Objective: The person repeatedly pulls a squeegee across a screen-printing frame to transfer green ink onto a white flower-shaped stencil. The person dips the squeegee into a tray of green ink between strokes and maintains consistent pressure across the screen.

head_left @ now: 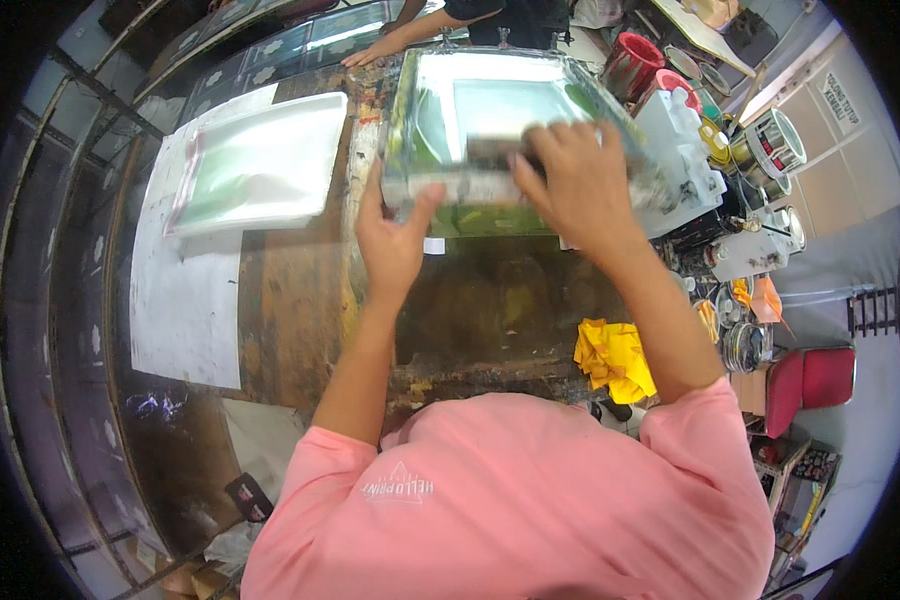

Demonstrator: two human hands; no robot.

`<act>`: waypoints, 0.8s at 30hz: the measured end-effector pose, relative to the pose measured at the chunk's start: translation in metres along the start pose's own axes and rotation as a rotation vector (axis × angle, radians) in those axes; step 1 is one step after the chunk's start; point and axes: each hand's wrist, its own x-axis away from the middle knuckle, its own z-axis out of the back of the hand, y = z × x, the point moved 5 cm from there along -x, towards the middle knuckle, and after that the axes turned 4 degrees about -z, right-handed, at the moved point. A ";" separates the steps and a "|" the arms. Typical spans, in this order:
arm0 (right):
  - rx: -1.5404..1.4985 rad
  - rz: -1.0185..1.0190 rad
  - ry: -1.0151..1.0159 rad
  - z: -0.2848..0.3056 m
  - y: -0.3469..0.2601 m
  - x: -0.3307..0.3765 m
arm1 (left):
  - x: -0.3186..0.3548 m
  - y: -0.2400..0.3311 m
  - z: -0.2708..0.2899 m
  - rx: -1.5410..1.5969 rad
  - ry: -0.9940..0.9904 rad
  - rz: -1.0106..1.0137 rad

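A screen-printing frame (pixel 470 188) with a pale mesh sits on the far middle of the worktable, its near edge lifted a little and blurred. My left hand (pixel 395 238) grips the near left corner of the frame, thumb on its front edge. My right hand (pixel 578 175) is closed around a dark brown squeegee (pixel 490 151) over the near part of the mesh. Beneath the frame shows a green sheet (pixel 500 220). Motion smears the squeegee and the right fingers.
Left of the frame, glossy white-and-green plastic sheets (pixel 260 165) lie on white paper (pixel 185 320). A crumpled yellow cloth (pixel 615 360) rests at the near right edge. Paint cans (pixel 770 140) and a white plastic container (pixel 675 150) crowd the right. Another person's hand (pixel 370 52) touches the far edge.
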 end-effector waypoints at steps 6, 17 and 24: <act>-0.033 0.021 0.184 0.019 0.031 -0.081 | -0.025 0.013 -0.003 -0.493 -0.120 -0.207; -0.113 -0.058 0.197 0.040 0.052 -0.144 | 0.056 -0.064 0.007 -1.341 -0.518 0.095; -0.093 -0.080 0.168 0.041 0.060 -0.159 | -0.027 -0.019 -0.033 -0.696 -0.097 -0.110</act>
